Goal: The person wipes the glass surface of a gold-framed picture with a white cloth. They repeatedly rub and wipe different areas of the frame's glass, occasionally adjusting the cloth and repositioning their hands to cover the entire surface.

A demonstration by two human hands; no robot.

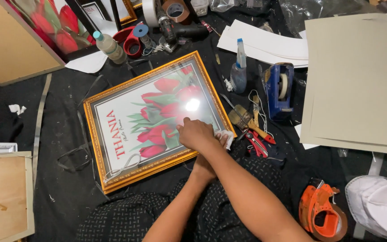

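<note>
A gold-framed picture (96, 134) of red tulips lies glass-up on the black cloth in front of me. My right hand (196, 133) rests on the glass near the frame's near right corner, fingers spread and pointing away from me. My left arm crosses under my right forearm. My left hand (205, 166) is mostly hidden there, and its fingers seem to close on a white cloth (226, 140) that peeks out at the frame's right edge. A bright glare spot sits on the glass just beyond my right hand.
Right of the frame lie a paintbrush (242, 117), red pliers (257, 143), a spray bottle (238, 71) and a blue tape dispenser (277, 89). Grey boards (359, 80) are stacked at right. An orange tape gun (321, 214) lies at lower right, a wooden board (3, 197) at lower left.
</note>
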